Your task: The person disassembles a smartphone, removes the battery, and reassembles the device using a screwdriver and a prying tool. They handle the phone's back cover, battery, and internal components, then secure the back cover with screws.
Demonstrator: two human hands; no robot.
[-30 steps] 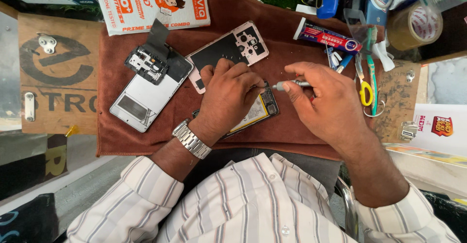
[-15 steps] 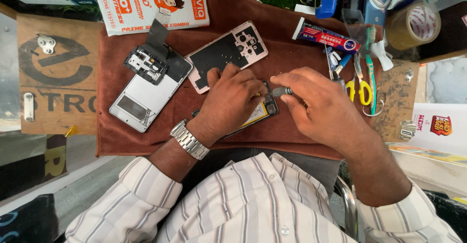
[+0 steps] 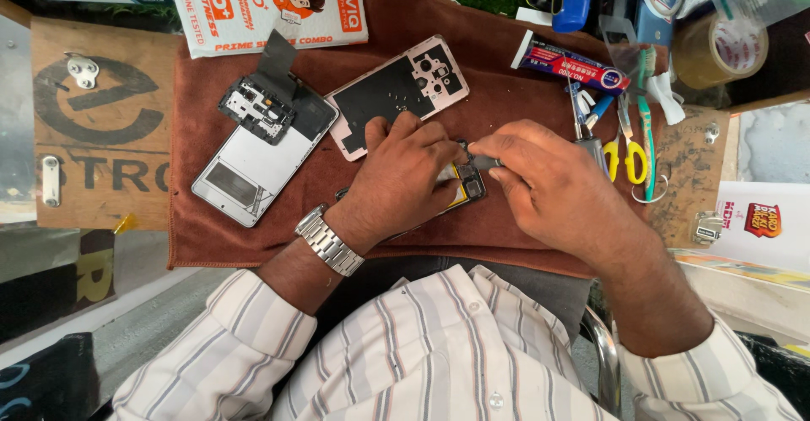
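Head view of two hands working over an opened phone lying on a brown cloth, just right of the cloth's centre. A second ago the right hand was holding a slim tool out toward 3 o'clock, clear of the phone; now its tip is meeting the phone's upper edge, and the tool is showing only as a short dark stub between the fingertips. This is suggesting that the work has passed from approach to contact with the phone's inner parts. The left hand has barely shifted.

The left hand is lying palm-down over the phone, wrist at 7 o'clock, fingers together and curled, pressing the body flat; a metal watch is circling the wrist. The right hand is coming in from 4 o'clock, thumb and forefinger pinched shut on the tool, knuckles arched upward.

At 11 o'clock of the hands, a pink back cover is lying inner side up; at 10 o'clock a silver phone frame is carrying a loose black board. Yellow-handled scissors are resting at 3 o'clock.
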